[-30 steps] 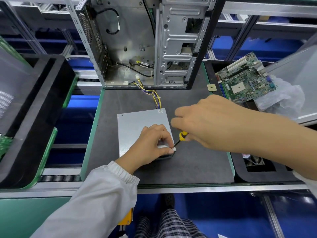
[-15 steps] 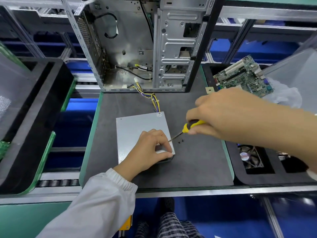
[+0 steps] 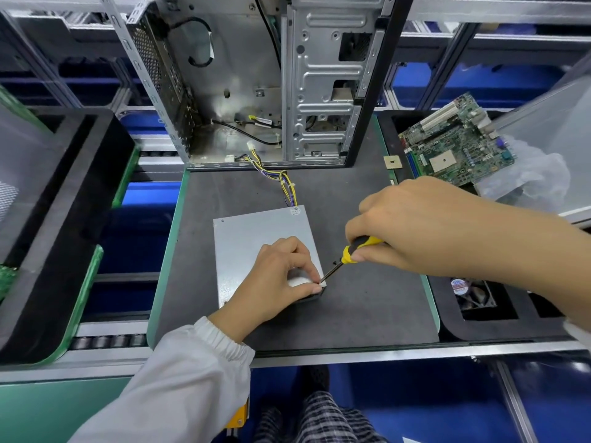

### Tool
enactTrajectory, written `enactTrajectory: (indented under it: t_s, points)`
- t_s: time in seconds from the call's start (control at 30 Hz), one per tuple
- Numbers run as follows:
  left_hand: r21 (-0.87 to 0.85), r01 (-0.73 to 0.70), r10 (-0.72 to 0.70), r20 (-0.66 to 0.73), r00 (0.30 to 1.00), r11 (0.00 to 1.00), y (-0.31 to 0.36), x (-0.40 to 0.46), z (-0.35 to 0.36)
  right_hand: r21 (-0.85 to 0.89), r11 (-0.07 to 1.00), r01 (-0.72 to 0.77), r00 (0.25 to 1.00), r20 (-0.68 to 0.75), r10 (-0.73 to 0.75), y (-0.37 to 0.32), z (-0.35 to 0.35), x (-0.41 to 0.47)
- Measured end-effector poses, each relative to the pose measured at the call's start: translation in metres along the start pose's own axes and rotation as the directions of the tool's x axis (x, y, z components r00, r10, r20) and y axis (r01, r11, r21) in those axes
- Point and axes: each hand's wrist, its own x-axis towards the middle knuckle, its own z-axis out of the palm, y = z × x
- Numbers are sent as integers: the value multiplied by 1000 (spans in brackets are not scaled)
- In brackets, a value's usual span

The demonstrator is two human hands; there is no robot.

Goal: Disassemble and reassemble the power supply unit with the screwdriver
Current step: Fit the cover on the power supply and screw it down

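The grey power supply unit (image 3: 252, 241) lies flat on the dark work mat (image 3: 367, 302), its coloured wire bundle (image 3: 286, 183) running back into the open computer case (image 3: 271, 81). My left hand (image 3: 271, 282) rests on the unit's near right corner, fingers curled over the edge, thumb and fingertip pinched together at the corner beside the tool's tip. My right hand (image 3: 415, 225) grips the yellow and black handle of the screwdriver (image 3: 348, 254). Its shaft slants down left, with the tip at that same corner. A small dark screw (image 3: 334, 262) lies on the mat beside the shaft.
A green motherboard (image 3: 457, 148) and a crumpled plastic bag (image 3: 531, 183) lie at the back right. A black foam tray (image 3: 492, 327) on the right holds a fan (image 3: 470, 290). Another black tray (image 3: 64, 219) stands at the left. A small tan chip (image 3: 392, 162) lies near the case.
My right hand has brought the screwdriver down and left, so its tip is back at the unit's near right corner. My left hand stays on the unit.
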Motion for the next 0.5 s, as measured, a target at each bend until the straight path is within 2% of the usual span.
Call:
enactTrajectory:
  t_s: [0.17, 0.5]
  points:
    - [6, 10, -10, 17, 1000, 1000, -1, 0, -1, 30, 1000, 3, 1000, 5, -3, -1, 1, 2]
    - [-9, 10, -10, 18, 1000, 1000, -1, -1, -1, -35, 999, 6, 1000, 12, -6, -6, 0, 4]
